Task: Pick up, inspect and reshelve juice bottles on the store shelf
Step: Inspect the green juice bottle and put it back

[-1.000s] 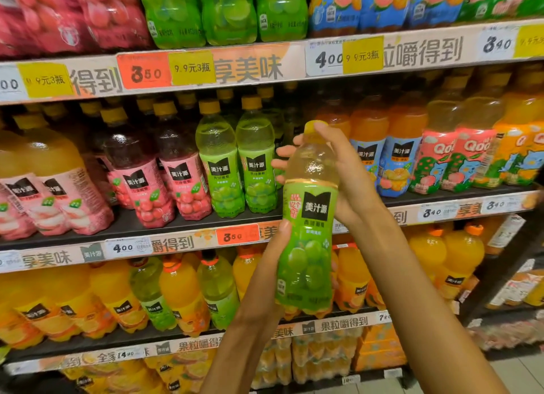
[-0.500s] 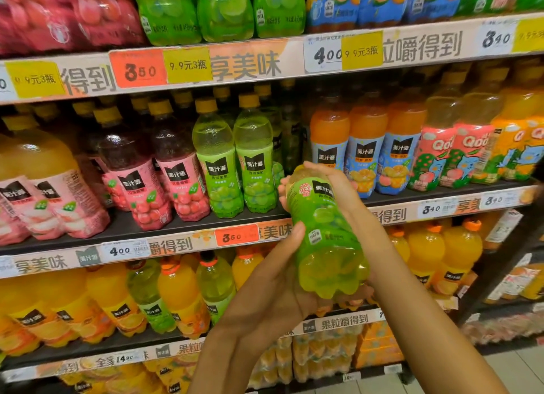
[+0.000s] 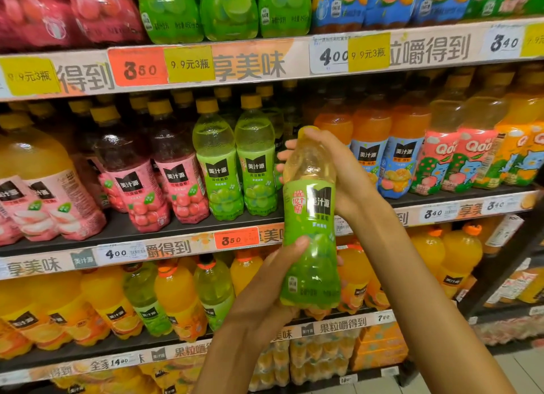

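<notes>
Green juice bottle (image 3: 310,231) is held upright before the middle shelf (image 3: 176,248), label reading 美汁源. Right hand (image 3: 341,170) wraps its neck; left hand (image 3: 273,284) grips its base. Inspection step; reshelving probably needs the gap beside the matching green bottles (image 3: 235,164). Price tag (image 3: 235,240) reads 3.50.

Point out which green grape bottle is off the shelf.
The green bottle held by both hands, upright before the shelf; the other two stand on the middle shelf.
</notes>
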Available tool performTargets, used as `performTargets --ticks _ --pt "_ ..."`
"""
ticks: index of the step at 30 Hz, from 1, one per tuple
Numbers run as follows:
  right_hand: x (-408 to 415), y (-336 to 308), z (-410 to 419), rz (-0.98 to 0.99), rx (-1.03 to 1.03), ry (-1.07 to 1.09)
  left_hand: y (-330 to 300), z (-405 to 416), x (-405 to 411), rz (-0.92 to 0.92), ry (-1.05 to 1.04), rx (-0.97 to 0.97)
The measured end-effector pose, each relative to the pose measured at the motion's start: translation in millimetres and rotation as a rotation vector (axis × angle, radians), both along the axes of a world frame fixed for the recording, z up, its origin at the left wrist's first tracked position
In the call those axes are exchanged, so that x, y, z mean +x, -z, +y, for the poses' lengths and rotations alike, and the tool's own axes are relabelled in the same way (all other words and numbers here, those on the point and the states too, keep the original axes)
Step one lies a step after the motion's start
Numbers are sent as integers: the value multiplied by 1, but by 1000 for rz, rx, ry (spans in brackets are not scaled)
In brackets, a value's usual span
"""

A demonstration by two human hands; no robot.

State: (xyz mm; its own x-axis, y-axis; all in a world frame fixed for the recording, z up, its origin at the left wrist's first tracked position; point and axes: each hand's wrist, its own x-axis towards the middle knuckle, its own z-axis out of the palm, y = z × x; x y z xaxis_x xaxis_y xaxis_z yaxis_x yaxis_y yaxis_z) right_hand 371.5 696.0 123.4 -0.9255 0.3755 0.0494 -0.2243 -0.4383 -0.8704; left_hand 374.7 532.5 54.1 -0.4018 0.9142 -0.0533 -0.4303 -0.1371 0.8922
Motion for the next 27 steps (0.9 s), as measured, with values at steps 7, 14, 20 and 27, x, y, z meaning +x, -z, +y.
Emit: performTargets --ticks 7,14,20,27 --pt "16 9 -11 21 393 230 5 6 -11 392 -216 -75" --pt "24 -2 -13 360 248 13 11 13 -19 536 -213 44" --pt "28 -4 -10 569 84 -382 12 12 -20 489 -26 51" --pt "38 10 -16 256 498 72 18 32 -6 576 -440 6"
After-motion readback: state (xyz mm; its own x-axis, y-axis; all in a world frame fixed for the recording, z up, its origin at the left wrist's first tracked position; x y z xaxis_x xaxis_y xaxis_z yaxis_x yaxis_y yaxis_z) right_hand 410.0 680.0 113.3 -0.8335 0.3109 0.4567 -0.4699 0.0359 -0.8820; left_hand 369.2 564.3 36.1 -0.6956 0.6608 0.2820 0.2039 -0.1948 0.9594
